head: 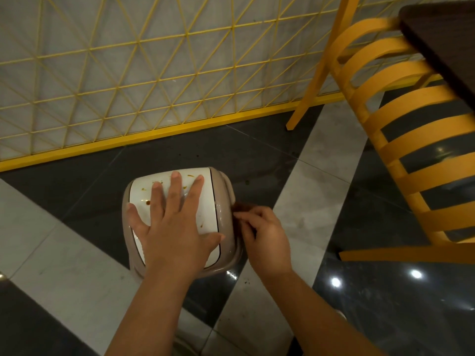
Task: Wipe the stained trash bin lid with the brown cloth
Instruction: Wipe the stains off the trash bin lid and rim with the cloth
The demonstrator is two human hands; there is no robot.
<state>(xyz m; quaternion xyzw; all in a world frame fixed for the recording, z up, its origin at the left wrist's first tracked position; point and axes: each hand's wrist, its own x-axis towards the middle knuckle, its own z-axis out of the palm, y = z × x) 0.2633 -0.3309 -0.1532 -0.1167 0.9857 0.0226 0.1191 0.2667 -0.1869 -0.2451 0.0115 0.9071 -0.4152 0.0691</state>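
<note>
White and smeared with brown spots, the trash bin lid [205,201] lies under the left hand [172,222] — palm flat, fingers spread, pointing away from the person. Just beside its right rim, the right hand [264,236] curls closed, pinching a brown cloth [243,207]. The lid's long axis runs away from the person — along the left fingers.
</note>
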